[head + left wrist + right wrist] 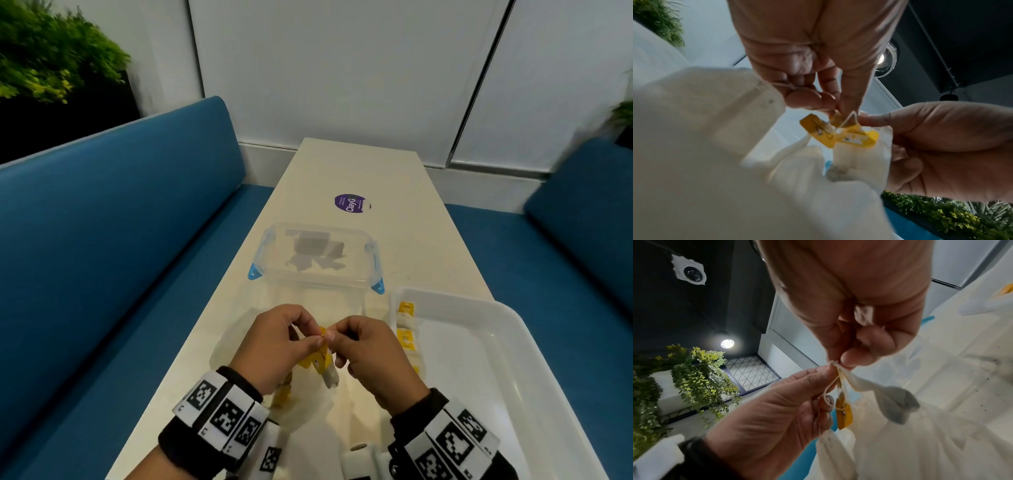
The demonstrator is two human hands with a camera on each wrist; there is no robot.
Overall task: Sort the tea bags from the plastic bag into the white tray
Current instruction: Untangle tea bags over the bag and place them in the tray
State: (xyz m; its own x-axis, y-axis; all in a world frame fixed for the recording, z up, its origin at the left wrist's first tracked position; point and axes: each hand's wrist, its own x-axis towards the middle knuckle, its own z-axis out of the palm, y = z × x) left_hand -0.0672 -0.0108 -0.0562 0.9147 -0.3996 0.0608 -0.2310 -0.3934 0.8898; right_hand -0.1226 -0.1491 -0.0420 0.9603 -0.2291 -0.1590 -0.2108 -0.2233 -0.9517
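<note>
Both hands meet above the table's near end, over a clear plastic bag (230, 337) lying on it. My left hand (317, 340) pinches a white string (827, 392) with thumb and forefinger. Touching its fingertips, my right hand (332, 336) pinches the top corner of a white tea bag (890, 395). Yellow paper tags (838, 134) and another tea bag (857, 160) dangle tangled below the fingers. More yellow-tagged tea bags (282, 394) lie under my left wrist. The white tray (496, 346) sits to the right, with several tea bags (406, 337) lined along its left wall.
A clear lidded box with blue clips (315, 260) stands just beyond the hands, grey pieces inside. A purple round sticker (351, 204) lies farther up the narrow cream table (394, 171). Blue bench seats (120, 222) flank both sides.
</note>
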